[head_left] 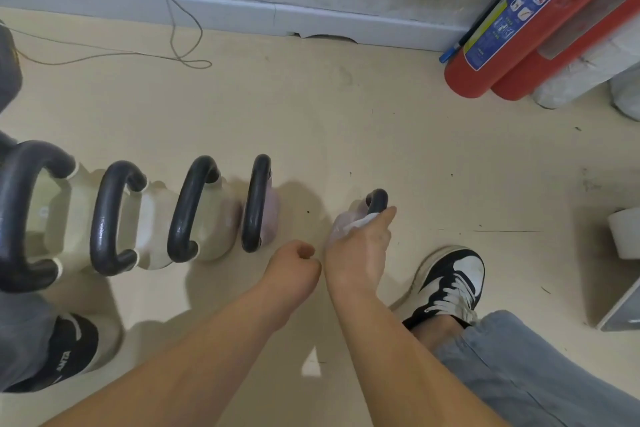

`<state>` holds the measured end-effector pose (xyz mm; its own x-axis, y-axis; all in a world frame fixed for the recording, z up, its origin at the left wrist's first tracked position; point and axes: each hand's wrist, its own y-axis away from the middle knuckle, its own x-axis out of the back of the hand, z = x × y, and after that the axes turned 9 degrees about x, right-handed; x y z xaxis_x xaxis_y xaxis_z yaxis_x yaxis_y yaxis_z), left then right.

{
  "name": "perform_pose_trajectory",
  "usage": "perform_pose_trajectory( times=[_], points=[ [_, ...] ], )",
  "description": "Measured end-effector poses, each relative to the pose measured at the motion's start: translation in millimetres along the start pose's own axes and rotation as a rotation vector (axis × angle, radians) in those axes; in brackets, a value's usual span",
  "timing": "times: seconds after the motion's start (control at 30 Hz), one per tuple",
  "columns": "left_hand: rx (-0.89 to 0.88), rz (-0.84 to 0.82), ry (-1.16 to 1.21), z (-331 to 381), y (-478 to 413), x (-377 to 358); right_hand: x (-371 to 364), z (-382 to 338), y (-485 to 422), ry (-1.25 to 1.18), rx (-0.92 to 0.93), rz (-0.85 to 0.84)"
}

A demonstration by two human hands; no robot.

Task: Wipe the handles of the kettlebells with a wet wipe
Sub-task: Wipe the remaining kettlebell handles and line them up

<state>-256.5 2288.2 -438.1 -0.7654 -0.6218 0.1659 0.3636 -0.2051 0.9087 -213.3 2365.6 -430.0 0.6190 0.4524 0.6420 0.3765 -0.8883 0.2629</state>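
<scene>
The right hand [360, 250] pinched the wet wipe [360, 221] on the 5th handle [377, 200]; the left hand [294, 263], at its 9 o'clock, was fisted, empty. The unbraced kettlebell [359, 206] might tip.

Single head-worn wide-angle view, steeply down, seemingly close above the floor [346, 121]

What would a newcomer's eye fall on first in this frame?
First, the row of kettlebells with thick black handles across the left half of the floor. Next, right of that row, the right hand holds a wet wipe against the handle of a smaller kettlebell standing apart, with the left hand fisted beside it. Two red fire extinguishers sit by the wall at upper right.
</scene>
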Motion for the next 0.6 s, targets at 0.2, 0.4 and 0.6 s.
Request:
perform_pose_trajectory(
  times=[0.2, 0.4, 0.6],
  points=[
    [-0.018, 0.016, 0.029, 1, 8, 0, 10, -3, -15, -0.437, -0.348, 0.05],
    [-0.068, 0.002, 0.054, 15, 9, -6, 13, -10, -44, -0.708, -0.6, 0.07],
    [-0.14, 0.074, 0.032, 21, 6, -8, 10, 6, -111, -0.805, -0.823, 0.126]
  ],
)
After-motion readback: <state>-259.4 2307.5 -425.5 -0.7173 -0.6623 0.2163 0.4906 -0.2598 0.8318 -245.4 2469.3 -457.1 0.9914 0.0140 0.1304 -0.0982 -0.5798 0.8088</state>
